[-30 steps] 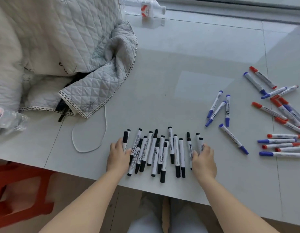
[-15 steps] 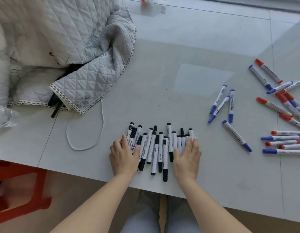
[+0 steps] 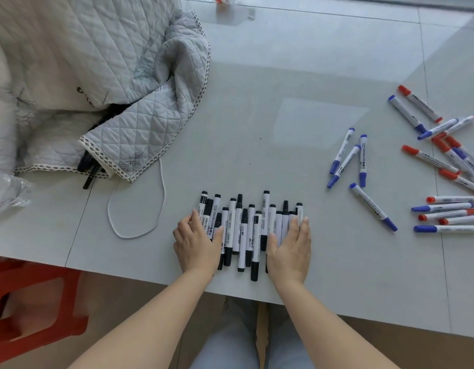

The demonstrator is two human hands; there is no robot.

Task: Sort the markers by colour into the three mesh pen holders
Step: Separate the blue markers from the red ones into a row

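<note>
Several black-capped white markers (image 3: 242, 230) lie side by side in a tight row near the table's front edge. My left hand (image 3: 196, 242) presses flat against the row's left side, fingers straight. My right hand (image 3: 290, 245) presses flat against its right side, partly covering the end markers. A few blue markers (image 3: 349, 155) lie loose to the right. Farther right, red and blue markers (image 3: 448, 161) are scattered in a mixed pile. No mesh pen holder is in view.
A quilted grey blanket (image 3: 97, 83) covers the table's left part, with black items (image 3: 90, 169) poking out under it. A white cord (image 3: 140, 209) loops beside it. A red stool (image 3: 36, 302) stands below left; a plastic bottle (image 3: 227, 0) lies at the far edge.
Both hands have slid inward, squeezing the spread black markers into a tighter row. The right hand moved left the most.
</note>
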